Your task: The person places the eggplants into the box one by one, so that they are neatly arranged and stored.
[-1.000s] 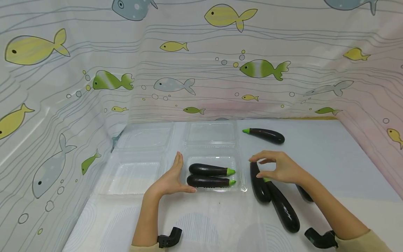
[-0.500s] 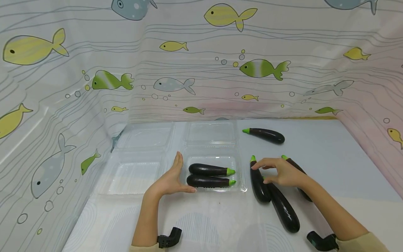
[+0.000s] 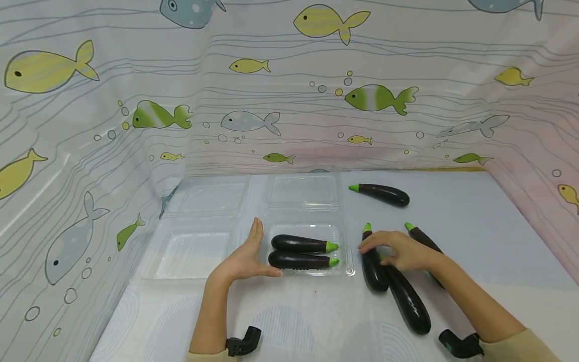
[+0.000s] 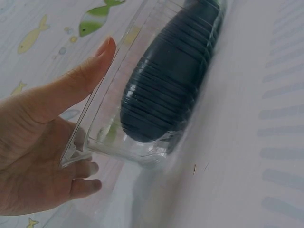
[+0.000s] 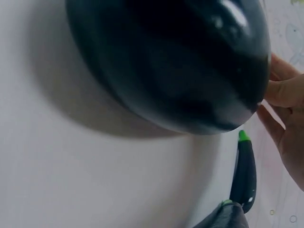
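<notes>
Eggplants seem to be being moved into the clear box [image 3: 347, 251], where two eggplants [image 3: 298, 260] are laid side by side. At the box's left side, the left hand [image 3: 244, 261] is rested with thumb and fingers spread, nothing grasped. Just right of the box, the upright-lying eggplant [image 3: 374, 275] is held by the right hand [image 3: 402, 250], fingers bent round its neck; firmness cannot be told. Probably called for next: a lift clear of the slanted eggplant [image 3: 410, 304], then a turn towards the box.

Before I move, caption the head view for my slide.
Left hand at a clear container with two eggplants; right hand curled over a loose eggplant.
</notes>
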The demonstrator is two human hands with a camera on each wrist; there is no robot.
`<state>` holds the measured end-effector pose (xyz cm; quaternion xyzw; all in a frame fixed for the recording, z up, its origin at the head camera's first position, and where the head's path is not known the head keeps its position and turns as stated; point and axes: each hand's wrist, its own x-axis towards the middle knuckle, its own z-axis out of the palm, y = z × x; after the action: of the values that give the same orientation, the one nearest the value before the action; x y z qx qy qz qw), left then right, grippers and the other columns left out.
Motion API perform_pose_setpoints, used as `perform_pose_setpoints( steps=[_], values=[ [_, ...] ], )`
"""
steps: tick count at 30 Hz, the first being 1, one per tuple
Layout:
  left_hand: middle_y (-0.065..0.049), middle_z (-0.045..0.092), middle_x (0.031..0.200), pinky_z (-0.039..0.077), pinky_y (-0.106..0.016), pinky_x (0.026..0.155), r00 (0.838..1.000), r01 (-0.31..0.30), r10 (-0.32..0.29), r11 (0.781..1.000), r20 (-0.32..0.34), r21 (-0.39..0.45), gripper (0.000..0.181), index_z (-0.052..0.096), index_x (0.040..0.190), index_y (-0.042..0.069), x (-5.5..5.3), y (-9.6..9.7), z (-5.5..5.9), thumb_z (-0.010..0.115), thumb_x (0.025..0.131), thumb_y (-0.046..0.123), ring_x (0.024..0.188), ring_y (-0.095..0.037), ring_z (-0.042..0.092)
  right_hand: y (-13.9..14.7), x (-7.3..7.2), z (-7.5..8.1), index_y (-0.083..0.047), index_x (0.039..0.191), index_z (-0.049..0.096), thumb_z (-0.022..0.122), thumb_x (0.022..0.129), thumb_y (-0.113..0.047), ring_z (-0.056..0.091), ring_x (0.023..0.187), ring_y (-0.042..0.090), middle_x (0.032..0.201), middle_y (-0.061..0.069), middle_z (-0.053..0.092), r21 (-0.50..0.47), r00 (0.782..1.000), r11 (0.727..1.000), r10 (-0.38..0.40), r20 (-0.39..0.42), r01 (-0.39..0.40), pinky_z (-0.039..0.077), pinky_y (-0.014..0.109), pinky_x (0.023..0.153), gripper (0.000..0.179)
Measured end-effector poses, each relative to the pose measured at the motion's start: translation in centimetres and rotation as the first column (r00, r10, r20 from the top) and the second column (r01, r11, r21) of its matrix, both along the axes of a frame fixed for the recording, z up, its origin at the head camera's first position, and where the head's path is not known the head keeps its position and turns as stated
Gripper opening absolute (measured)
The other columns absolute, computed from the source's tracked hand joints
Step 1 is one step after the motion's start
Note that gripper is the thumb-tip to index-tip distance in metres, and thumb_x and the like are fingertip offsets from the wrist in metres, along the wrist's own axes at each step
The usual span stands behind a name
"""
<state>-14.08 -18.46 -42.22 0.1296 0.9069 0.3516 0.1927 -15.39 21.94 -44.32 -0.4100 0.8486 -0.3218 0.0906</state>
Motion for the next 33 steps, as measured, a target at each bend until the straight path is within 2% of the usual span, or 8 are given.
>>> perform_pose_setpoints(
  steps=[7,14,20,23,29,33],
  values=[
    [-0.011,-0.023,0.157,0.015,-0.048,0.115,1.000,-0.001,0.001,1.000,-0.001,0.002,0.138,-0.015,0.150,0.003,0.0,-0.1,-0.1,0.089,0.066,0.037,0.145,-0.027,-0.009,-0.2,0.3,0.0,-0.012,0.116,0.068,0.078,0.066,0.013,0.055,0.116,0.029,0.121,0.001,0.063,0.066,1.000,0.998,0.017,-0.016,-0.016,0.044,0.054,0.094,0.056],
    [-0.011,-0.023,0.156,0.013,-0.047,0.115,1.000,0.000,0.000,1.000,0.002,0.004,0.139,-0.016,0.150,0.002,0.0,-0.1,0.0,0.089,0.066,0.037,0.145,-0.026,-0.011,-0.8,0.2,-0.2,-0.020,0.113,0.068,0.081,0.065,0.009,0.054,0.118,0.026,0.121,-0.004,0.062,0.135,1.000,0.991,-0.009,-0.030,0.012,0.044,0.051,0.096,0.058],
    [-0.014,-0.021,0.157,0.016,-0.048,0.114,1.000,0.001,-0.001,1.000,-0.006,0.010,0.139,-0.015,0.150,0.002,0.0,0.0,0.0,0.089,0.066,0.036,0.145,-0.027,-0.008,-1.2,0.4,-0.3,-0.028,0.105,0.066,0.083,0.060,0.010,0.055,0.109,0.014,0.111,-0.016,0.060,0.174,0.998,0.984,-0.042,-0.043,0.049,0.048,0.045,0.091,0.061],
    [-0.014,-0.021,0.157,0.016,-0.048,0.114,1.000,0.001,-0.001,1.000,-0.005,0.007,0.139,-0.015,0.150,0.002,0.0,0.0,0.0,0.089,0.066,0.036,0.145,-0.028,-0.008,-1.2,0.5,-0.2,-0.031,0.103,0.064,0.084,0.059,0.010,0.055,0.106,0.011,0.108,-0.019,0.058,0.175,0.998,0.983,-0.056,-0.042,0.063,0.049,0.043,0.088,0.063],
    [-0.013,-0.022,0.157,0.016,-0.048,0.114,1.000,-0.002,0.002,1.000,-0.003,0.002,0.139,-0.015,0.150,0.002,0.0,0.0,0.0,0.089,0.066,0.036,0.145,-0.027,-0.008,-0.7,0.5,0.6,-0.031,0.103,0.063,0.086,0.057,0.008,0.056,0.098,0.007,0.107,-0.019,0.060,0.115,0.998,0.992,-0.042,-0.055,0.048,0.050,0.037,0.081,0.065],
    [-0.012,-0.022,0.157,0.016,-0.048,0.114,1.000,-0.004,0.004,1.000,0.000,0.004,0.139,-0.016,0.150,0.003,0.0,0.0,-0.1,0.089,0.066,0.037,0.145,-0.027,-0.008,-0.3,0.7,1.1,-0.032,0.104,0.063,0.087,0.059,0.005,0.057,0.096,0.007,0.106,-0.020,0.060,0.104,0.996,0.993,-0.057,-0.065,0.063,0.051,0.038,0.080,0.063]
  ],
)
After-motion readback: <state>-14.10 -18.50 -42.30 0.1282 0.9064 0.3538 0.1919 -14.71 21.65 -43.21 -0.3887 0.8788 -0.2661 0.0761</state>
